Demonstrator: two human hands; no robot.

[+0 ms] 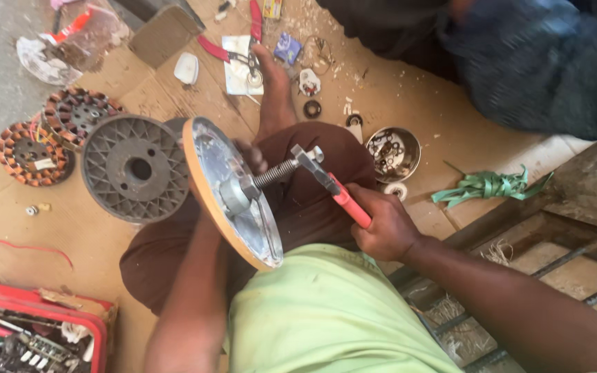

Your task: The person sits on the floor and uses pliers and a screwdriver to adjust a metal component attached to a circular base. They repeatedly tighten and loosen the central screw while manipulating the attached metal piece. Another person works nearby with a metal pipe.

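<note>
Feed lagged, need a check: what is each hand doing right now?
Left hand: closed on the round silver metal cover plate, gripping its rim.
Right hand: closed on the red-handled wrench.

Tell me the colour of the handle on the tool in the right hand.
Red, on the wrench handle gripped by the right hand; head view shows it best.

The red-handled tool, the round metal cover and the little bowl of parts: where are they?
Red-handled tool (345,202): head view, on its red grip just above the right hand (381,224).
Round metal cover (233,190): head view, on its shiny inner face.
Little bowl of parts (414,141): head view, on its right rim.
</note>
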